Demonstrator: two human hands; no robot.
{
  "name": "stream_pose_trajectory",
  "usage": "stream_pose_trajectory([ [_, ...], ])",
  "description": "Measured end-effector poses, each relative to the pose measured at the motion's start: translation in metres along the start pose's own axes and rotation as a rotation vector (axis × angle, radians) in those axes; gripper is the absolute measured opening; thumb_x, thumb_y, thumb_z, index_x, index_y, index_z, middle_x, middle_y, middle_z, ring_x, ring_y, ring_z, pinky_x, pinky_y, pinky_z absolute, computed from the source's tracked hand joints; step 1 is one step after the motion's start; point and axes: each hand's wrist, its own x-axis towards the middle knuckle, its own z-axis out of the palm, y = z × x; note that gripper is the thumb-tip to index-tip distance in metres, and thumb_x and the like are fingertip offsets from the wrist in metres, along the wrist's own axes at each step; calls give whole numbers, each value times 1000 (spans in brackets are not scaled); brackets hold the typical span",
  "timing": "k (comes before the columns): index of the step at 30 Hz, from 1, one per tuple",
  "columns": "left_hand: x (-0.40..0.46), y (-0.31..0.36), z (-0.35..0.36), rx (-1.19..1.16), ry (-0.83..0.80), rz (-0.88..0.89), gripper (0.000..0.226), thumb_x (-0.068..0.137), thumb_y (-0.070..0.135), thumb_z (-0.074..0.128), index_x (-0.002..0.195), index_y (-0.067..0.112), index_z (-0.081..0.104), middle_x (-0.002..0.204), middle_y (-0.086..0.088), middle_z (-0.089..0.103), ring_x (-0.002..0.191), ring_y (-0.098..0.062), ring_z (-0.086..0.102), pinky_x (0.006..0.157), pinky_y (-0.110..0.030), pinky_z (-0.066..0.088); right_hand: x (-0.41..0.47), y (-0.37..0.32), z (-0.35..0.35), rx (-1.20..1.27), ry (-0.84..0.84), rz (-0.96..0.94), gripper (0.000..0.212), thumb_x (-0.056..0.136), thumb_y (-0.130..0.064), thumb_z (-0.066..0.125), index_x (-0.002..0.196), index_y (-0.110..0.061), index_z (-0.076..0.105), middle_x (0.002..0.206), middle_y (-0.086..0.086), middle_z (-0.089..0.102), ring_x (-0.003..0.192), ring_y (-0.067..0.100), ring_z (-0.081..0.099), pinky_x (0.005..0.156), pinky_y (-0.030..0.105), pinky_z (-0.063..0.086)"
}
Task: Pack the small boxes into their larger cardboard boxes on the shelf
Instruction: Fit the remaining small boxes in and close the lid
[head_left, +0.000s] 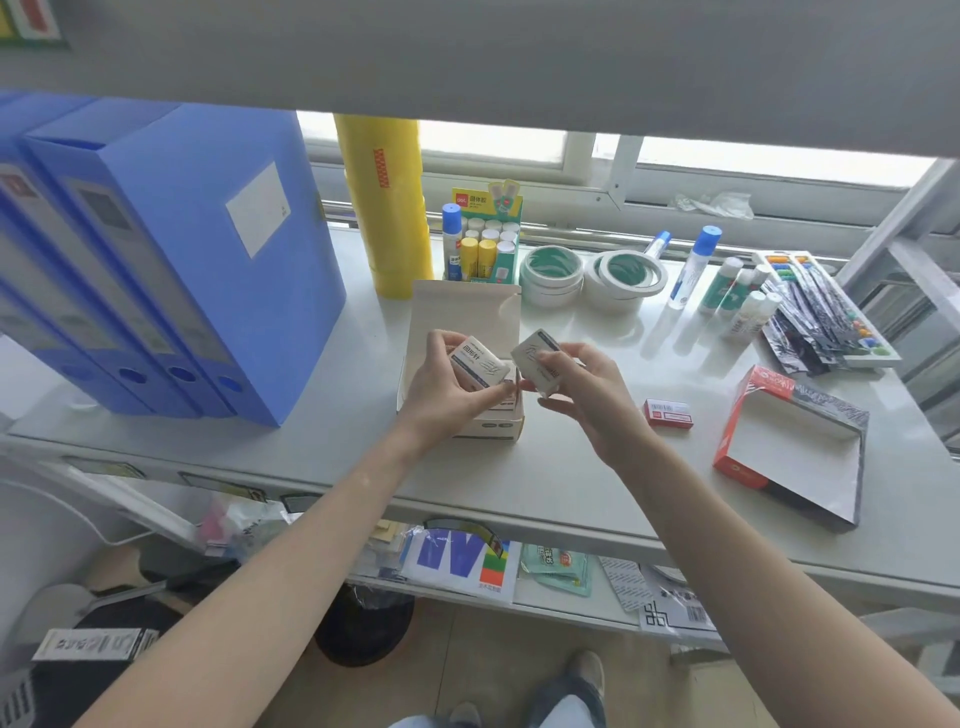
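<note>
A person standing at a grey shelf (322, 452) holds two small white paper-clip boxes over an open carton, one in each hand. The left hand (447, 384) pinches the first small box (479, 365) between thumb and fingers, printed face up, its long axis running from upper left to lower right, directly above the mouth of the white cardboard carton (467, 358). The carton's lid flap stands upright at the far side, and more small boxes appear to sit inside near its front wall, though the hand hides most of them. The right hand (582, 395) grips the second small box (537, 362) by its near end, tilted, just beside the carton's right edge and close to the first box without clearly touching it.

The left-hand box lies nearer the opening, so it looks set to go in first; its long side would need turning to match the rows already packed. The right-hand box must travel a short way left and down to follow.

Well to the right, a lone red small box (668, 413) lies flat on the shelf, near an open red-and-grey carton (795, 447) lying on its side with its cavity bare. That pair seems to be the remaining job, closer to the right hand.
</note>
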Motion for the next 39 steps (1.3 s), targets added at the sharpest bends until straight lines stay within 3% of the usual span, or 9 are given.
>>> stream_pose_trajectory([
  [6,1,-6,-1,-85,-127,-36,80,70,23,81,134,24,33,127,-9,51,110,-19,60,90,-25,51,-3,-6,1,-74,37,-52,26,90,-17,54,115,-21,59,83,-8,65,77,4,56,72,23,40],
  [10,2,-9,-1,-64,-142,-19,80,71,28,77,138,27,34,135,-7,47,113,-18,60,96,-32,52,-2,-11,2,22,17,-68,27,87,-10,58,113,-16,58,84,1,67,76,13,59,72,26,45],
  [15,-2,-3,-1,-94,-69,-7,55,77,20,76,119,26,42,124,0,53,93,-17,70,79,-19,54,-1,-17,8,175,23,-88,34,87,-2,55,118,-14,53,83,5,60,74,16,62,72,24,56],
  [20,-4,5,-3,-106,-62,-9,53,76,17,76,115,18,40,114,-2,55,91,-19,70,72,-21,57,-2,-19,13,101,19,-110,27,84,-14,64,110,-8,61,85,5,67,83,16,62,85,31,51],
  [25,-5,11,-1,-143,-51,-11,52,75,16,77,108,18,37,104,3,60,92,-25,71,82,-42,58,-1,-15,20,67,102,-98,21,83,-23,68,96,-11,55,76,0,64,56,-8,59,61,15,43],
  [28,-5,15,1,-178,-44,-10,53,74,14,78,109,14,37,96,8,61,92,-26,71,83,-43,58,0,-10,26,75,156,-92,26,83,-25,68,97,-9,52,73,-2,56,50,-7,55,44,3,38],
  [32,-6,18,1,-197,-38,2,56,74,15,79,111,12,37,95,9,60,91,-26,71,80,-37,58,0,-9,30,72,140,-31,32,81,-32,69,99,-13,49,94,7,63,72,7,58,60,20,44],
  [35,-5,16,-1,-214,-43,8,53,76,16,77,109,13,36,95,8,62,92,-27,71,79,-36,58,2,-11,31,94,60,39,36,81,-32,69,102,-13,47,100,9,64,83,18,62,84,40,52],
  [39,-2,13,-7,-213,-71,11,50,77,16,76,107,12,36,102,5,63,94,-25,71,80,-34,58,5,-13,30,110,-45,90,38,82,-30,68,106,-13,44,89,3,65,85,24,61,85,38,50],
])
